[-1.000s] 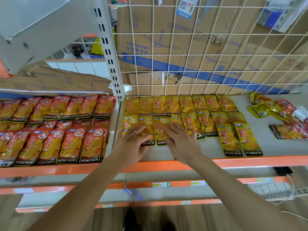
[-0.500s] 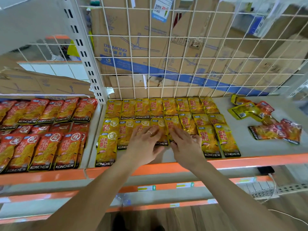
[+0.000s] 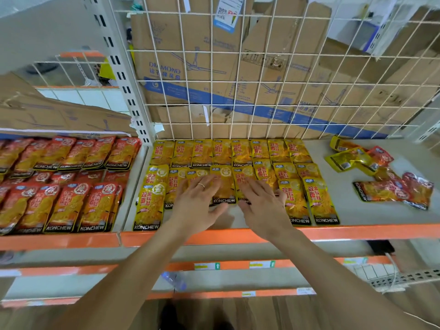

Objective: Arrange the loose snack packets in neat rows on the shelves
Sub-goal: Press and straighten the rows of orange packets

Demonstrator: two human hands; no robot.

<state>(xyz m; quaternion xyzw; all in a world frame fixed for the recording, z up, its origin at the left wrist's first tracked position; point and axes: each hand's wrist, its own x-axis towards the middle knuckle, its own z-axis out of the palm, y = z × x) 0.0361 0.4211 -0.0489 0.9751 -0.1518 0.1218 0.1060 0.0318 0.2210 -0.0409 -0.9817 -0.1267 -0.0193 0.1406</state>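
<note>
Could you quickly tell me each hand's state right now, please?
Left hand: open, fingers flat on yellow foil snack packets.
Right hand: open, flat on the same packets.

White wire grid; cardboard boxes behind (fan drawings printed); wooden floor below.

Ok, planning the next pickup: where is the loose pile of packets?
Head view: the loose pile lies on the right of the shelf, apart from the yellow rows.

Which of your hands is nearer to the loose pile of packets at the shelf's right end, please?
Right. The right hand rests on the yellow rows, left of the loose pile; the left hand lies beside it, farther left.
</note>
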